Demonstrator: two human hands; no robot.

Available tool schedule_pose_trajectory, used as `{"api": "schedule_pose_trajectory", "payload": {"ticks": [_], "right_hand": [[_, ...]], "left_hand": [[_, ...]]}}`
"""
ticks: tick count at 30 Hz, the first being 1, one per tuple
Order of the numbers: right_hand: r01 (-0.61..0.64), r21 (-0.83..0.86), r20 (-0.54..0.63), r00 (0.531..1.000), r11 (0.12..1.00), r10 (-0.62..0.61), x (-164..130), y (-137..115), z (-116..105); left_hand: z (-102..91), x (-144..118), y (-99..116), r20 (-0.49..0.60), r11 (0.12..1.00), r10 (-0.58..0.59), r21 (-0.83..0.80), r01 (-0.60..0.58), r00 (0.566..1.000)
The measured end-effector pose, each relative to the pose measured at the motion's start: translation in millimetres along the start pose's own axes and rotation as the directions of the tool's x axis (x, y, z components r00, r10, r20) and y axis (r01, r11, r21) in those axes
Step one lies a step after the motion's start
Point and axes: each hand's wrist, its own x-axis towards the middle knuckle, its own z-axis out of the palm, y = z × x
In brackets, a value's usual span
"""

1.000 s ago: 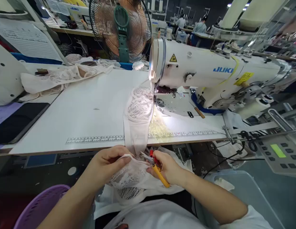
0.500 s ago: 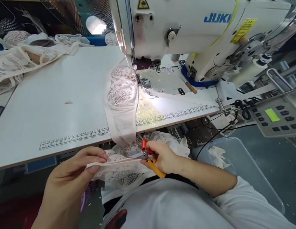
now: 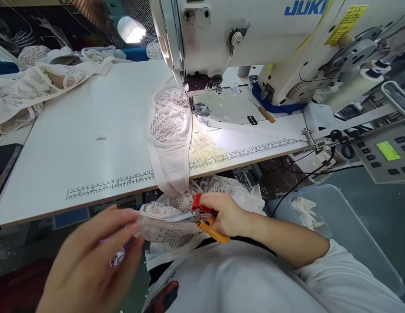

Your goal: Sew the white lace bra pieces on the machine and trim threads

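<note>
Pale lace garment piece (image 3: 166, 226) held taut in the lap between two bare hands, below the table edge (image 3: 91, 204).
The left hand (image 3: 94, 261), blurred, pinches the lace's left end between thumb and fingertips. The right hand (image 3: 226, 215) is closed around red-and-orange thread snips (image 3: 202, 217), blades lying on the lace. A joined lace bra cup (image 3: 169, 121) runs from under the white Juki sewing machine (image 3: 254, 34) and hangs over the table edge.
</note>
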Motion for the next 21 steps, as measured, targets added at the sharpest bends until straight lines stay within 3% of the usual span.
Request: {"api": "schedule_pose_trajectory", "payload": {"ticks": [1,2,3,5,9,12,16,19,21], "right_hand": [[-0.007,-0.007,0.005,1.000,1.000,0.007,-0.1,0.0,0.9],[-0.010,-0.011,0.007,1.000,1.000,0.010,-0.3,0.0,1.6],[-0.018,-0.011,0.007,1.000,1.000,0.018,-0.8,0.2,2.2],[-0.055,-0.001,0.004,0.999,0.999,0.055,-2.3,0.5,2.8],[-0.132,-0.038,-0.003,0.991,0.991,0.132,-4.6,0.8,-1.1],[-0.119,-0.195,0.041,0.991,0.973,0.129,-3.7,1.2,-9.7],[0.050,-0.473,0.156,0.987,0.879,0.028,-1.9,4.0,-23.5],[0.157,-0.579,0.196,0.979,0.800,-0.050,-2.9,8.6,-32.6],[0.194,-0.620,0.215,0.974,0.760,-0.073,-4.4,12.2,-38.6]], "left_hand": [[3.5,0.2,5.3,0.071,0.979,0.180,0.082,-0.186,0.981],[8.8,1.2,9.9,0.165,0.925,0.332,0.134,-0.355,0.929],[15.7,3.0,13.3,0.262,0.872,0.411,0.164,-0.460,0.873],[30.9,8.3,15.1,0.390,0.843,0.410,0.184,-0.506,0.825],[52.2,18.0,6.5,0.460,0.879,0.361,0.122,-0.461,0.811],[57.2,21.6,1.1,0.529,0.926,0.274,0.080,-0.368,0.803],[59.4,26.0,-4.0,0.676,0.969,0.156,0.034,-0.243,0.720],[61.0,31.4,-9.8,0.760,0.985,0.117,-0.009,-0.171,0.639],[61.4,36.0,-13.5,0.780,0.992,0.101,-0.031,-0.122,0.618]]}}
